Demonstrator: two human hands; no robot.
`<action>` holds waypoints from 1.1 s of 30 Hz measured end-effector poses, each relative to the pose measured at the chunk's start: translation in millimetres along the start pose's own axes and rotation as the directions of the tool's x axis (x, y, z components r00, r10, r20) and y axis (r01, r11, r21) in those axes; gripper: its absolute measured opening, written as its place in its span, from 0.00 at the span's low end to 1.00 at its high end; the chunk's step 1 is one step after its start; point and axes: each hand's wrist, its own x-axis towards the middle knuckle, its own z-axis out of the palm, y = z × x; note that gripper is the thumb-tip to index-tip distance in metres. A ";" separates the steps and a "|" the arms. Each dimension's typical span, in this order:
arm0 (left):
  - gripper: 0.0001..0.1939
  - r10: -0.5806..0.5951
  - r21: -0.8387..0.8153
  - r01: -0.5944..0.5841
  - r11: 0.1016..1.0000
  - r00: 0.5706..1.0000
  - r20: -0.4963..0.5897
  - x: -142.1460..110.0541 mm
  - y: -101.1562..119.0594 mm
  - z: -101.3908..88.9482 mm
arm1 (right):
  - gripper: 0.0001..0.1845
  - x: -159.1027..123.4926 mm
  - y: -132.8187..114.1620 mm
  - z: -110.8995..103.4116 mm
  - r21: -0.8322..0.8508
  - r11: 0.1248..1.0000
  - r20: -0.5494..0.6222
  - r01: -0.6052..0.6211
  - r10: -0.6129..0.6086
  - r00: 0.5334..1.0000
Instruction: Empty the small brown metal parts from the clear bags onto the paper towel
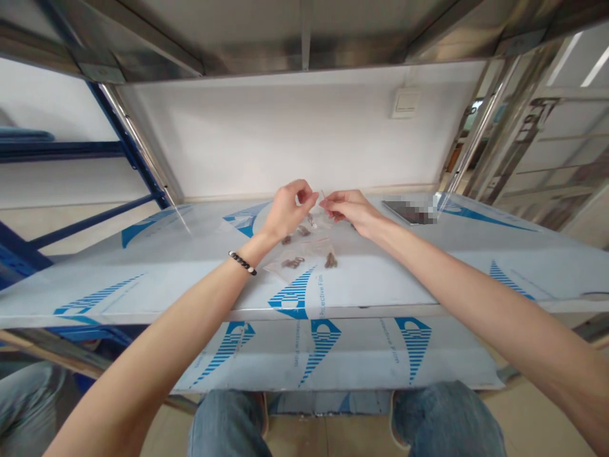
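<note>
My left hand (291, 206), with a beaded bracelet (242, 263) at the wrist, is raised just above the shelf. Its thumb and forefinger are closed in a pinch, and anything between them is too small to name. Close beside it, my right hand (351, 211) pinches a thin, pale upright sliver (323, 193) whose kind I cannot tell. Below the hands lie small clear plastic bags: one bag (284, 264) and another bag (330, 259) hold small brownish pieces. More brown pieces (303, 231) lie nearer the fingers, partly covered by my left hand.
The shelf (390, 279) is covered in blue-printed protective film. A dark flat device (412, 212), partly blurred, lies right of my right hand. Behind stands a white wall with a switch (406, 103). A metal shelf (304, 38) hangs low overhead. Someone's jeans-clad leg (35, 406) shows at lower left.
</note>
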 end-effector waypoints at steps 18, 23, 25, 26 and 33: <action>0.14 -0.052 -0.063 0.072 0.995 0.963 0.264 -10.5 -8.9 3.4 | 0.11 -1.5 6.0 0.0 -0.001 0.998 0.073 0.060 -0.060 0.996; 0.11 -0.082 -0.170 0.156 0.973 0.922 0.379 -10.9 -10.8 2.2 | 0.16 2.7 10.9 -3.2 -0.094 0.984 0.072 0.154 -0.148 0.986; 0.12 -0.100 -0.198 0.195 0.961 0.909 0.405 -10.6 -10.4 0.7 | 0.18 1.9 11.6 -2.2 -0.103 0.978 0.111 0.182 -0.171 0.979; 0.12 -0.104 -0.204 0.203 0.958 0.904 0.415 -10.4 -10.0 -0.3 | 0.18 1.1 11.8 -1.1 -0.101 0.976 0.129 0.191 -0.178 0.976; 0.12 -0.096 -0.087 0.134 0.987 0.933 0.347 -9.8 -8.5 0.6 | 0.11 0.4 8.4 5.2 -0.232 0.943 0.176 0.240 -0.202 0.963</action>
